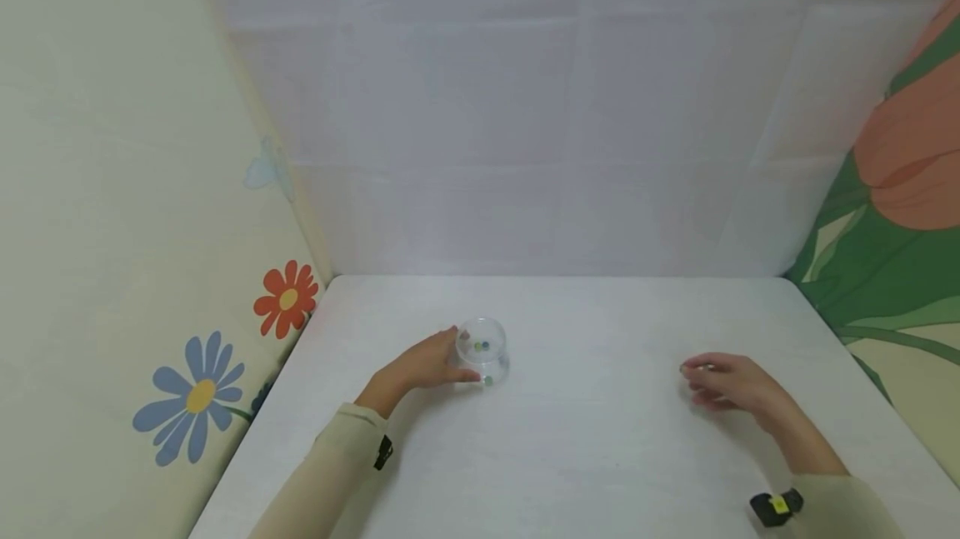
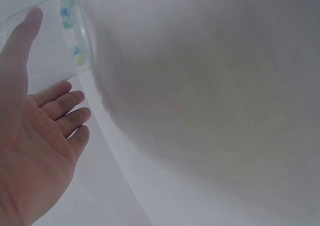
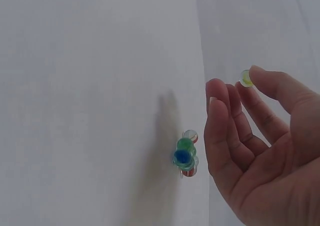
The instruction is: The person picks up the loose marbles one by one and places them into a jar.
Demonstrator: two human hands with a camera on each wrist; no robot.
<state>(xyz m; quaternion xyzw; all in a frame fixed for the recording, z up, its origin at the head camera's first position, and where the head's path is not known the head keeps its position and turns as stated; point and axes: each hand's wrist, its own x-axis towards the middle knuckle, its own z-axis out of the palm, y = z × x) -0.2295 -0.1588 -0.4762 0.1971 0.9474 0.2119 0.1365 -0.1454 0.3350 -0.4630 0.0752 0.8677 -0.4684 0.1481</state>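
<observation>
On the left half of the white table, a clear cup (image 1: 481, 341) stands upright with several coloured glass marbles (image 2: 67, 23) at its bottom. My left hand (image 1: 429, 362) holds the cup's side, thumb toward the near side and fingers toward the far side. Over the right part of the table, my right hand (image 1: 729, 382) pinches a clear marble with a yellow-green swirl (image 3: 246, 78) between thumb and index finger. Beyond that hand, the right wrist view has a cluster of marbles in green, blue and red (image 3: 184, 153); the head view does not show this cluster.
The white table (image 1: 585, 456) reaches back to a hanging white cloth (image 1: 540, 106). A wall with painted flowers (image 1: 200, 397) borders it on the left, and one with large painted tulips (image 1: 911, 164) on the right. Both sleeves carry small dark devices (image 1: 776, 507).
</observation>
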